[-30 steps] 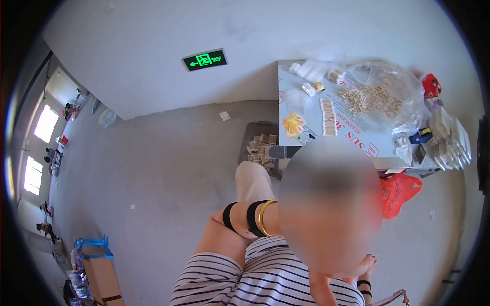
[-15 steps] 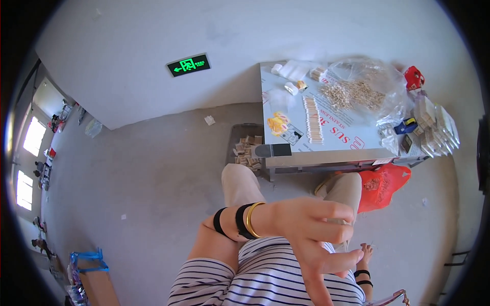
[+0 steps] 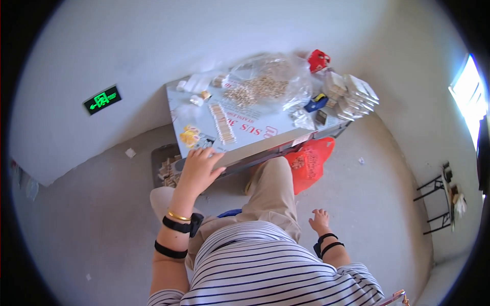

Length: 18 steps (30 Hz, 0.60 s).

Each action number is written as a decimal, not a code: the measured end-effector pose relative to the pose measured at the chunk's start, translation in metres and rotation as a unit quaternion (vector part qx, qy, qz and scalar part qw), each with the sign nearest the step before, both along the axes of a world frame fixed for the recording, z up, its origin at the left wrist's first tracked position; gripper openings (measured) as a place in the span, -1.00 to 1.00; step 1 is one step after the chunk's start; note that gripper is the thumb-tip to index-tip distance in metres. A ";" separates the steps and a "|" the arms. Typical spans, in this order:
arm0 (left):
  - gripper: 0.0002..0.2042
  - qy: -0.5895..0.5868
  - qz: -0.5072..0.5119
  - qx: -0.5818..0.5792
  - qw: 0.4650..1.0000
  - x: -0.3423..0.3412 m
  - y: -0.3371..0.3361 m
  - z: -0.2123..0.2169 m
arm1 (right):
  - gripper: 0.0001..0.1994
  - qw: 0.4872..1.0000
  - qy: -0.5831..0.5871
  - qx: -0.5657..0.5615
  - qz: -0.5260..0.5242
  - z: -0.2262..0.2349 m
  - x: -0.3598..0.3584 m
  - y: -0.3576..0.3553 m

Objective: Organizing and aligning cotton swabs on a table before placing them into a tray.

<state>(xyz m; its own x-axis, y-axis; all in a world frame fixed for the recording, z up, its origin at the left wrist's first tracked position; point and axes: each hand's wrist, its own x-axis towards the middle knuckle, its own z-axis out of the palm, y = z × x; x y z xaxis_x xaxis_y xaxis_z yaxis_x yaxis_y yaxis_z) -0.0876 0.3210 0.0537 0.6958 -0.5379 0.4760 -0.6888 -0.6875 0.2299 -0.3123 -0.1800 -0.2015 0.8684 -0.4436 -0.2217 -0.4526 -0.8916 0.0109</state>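
My left hand [image 3: 200, 168] is at the front left corner of the metal-topped table [image 3: 275, 141], fingers spread, nothing in it. Its fingertips overlap the table edge; I cannot tell whether they touch. Just beyond them lie a yellow printed wrapper [image 3: 190, 136] and a neat row of cotton swabs [image 3: 222, 124]. My right hand [image 3: 320, 221] hangs low beside my right thigh, fingers apart and holding nothing. Farther back on the table, a clear plastic bag [image 3: 297, 84] spreads around a heap of loose short sticks, apparently swabs [image 3: 263, 87].
White packs [image 3: 352, 97] are stacked at the table's right end, beside a blue-and-yellow object [image 3: 316, 103]. A red bag [image 3: 319, 158] sits below the front edge. Left of the table stands a dark bin [image 3: 158, 158] of small packets. A folding-legged table [image 3: 446, 199] is far right.
My left hand has swung away from close before the camera to the table's front left corner. The view has turned right, bringing a window and a side table in. My right hand stays low.
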 end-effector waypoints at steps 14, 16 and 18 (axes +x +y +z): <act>-0.55 0.162 0.082 0.061 0.981 0.008 0.016 -0.069 | -0.42 0.998 -0.052 -0.020 -0.029 0.018 0.107 -0.073; -0.57 0.127 0.041 0.050 0.990 0.019 0.006 -0.080 | -0.40 0.993 -0.112 -0.017 -0.037 0.018 0.125 -0.125; -0.59 0.159 0.038 0.047 0.985 0.028 0.001 -0.091 | -0.31 0.990 -0.130 -0.001 -0.058 0.032 0.161 -0.149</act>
